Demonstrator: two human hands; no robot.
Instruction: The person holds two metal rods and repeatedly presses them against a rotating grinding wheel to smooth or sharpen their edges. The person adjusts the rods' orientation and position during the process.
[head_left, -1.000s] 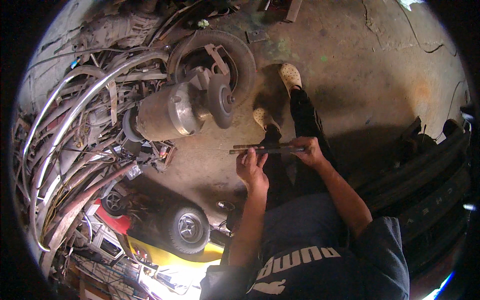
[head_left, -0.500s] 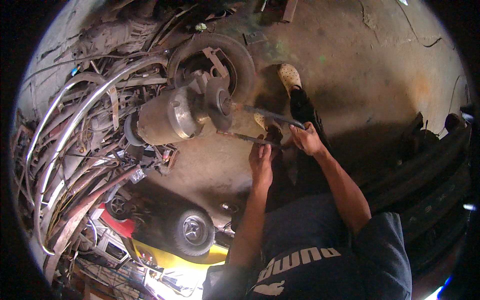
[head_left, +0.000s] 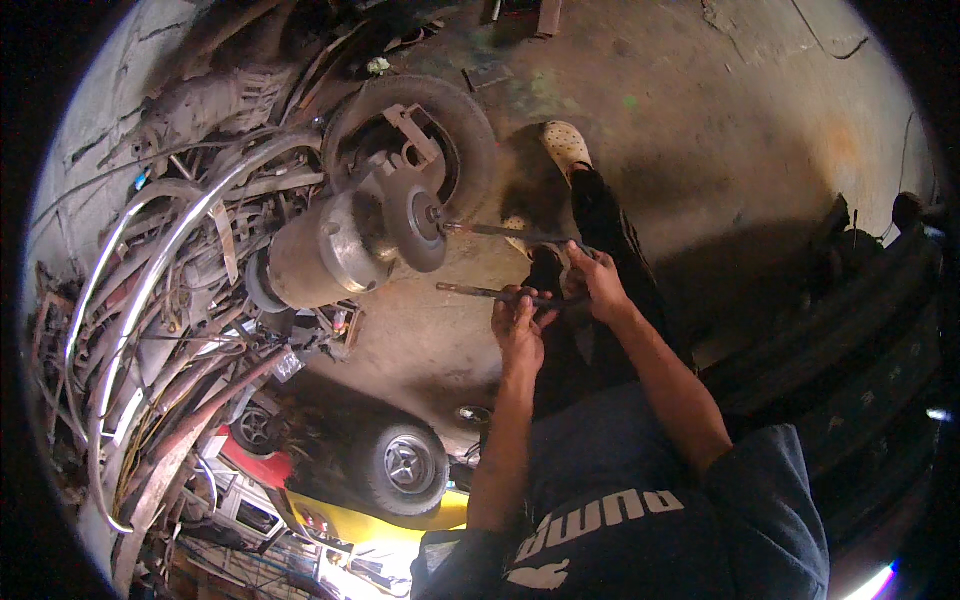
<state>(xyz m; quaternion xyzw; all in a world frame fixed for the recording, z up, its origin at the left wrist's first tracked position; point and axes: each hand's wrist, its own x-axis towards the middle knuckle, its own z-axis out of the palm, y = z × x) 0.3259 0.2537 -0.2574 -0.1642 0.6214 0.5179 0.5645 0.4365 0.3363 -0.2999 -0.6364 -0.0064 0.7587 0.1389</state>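
A bench grinder (head_left: 310, 250) with a rounded metal body stands left of my hands, a grinding wheel (head_left: 428, 228) facing them. My right hand (head_left: 598, 283) is closed on the far part of a dark metal rod (head_left: 500, 232), whose tip lies by the wheel's hub; whether they touch I cannot tell. Nearer me, my left hand (head_left: 520, 325) pinches a second, roughly parallel metal rod (head_left: 465, 290), its free end pointing left, apart from the wheel. The rods' right ends are lost in shadow and behind my fingers, so I cannot tell whether they join in one U-shaped piece.
A tyre (head_left: 470, 130) lies behind the grinder. Bent metal tubes (head_left: 165, 235) and scrap are piled along the left. A wheeled red and yellow object (head_left: 390, 500) stands at lower left. Dark ridged stacked shapes (head_left: 840, 400) fill the right side. Concrete floor (head_left: 720, 120) stretches ahead.
The upper rod has turned flatter, its tip now nearer the wheel's hub. The lower rod's tip has dropped away from the wheel's edge. My right hand has shifted slightly left; the view has tilted a little.
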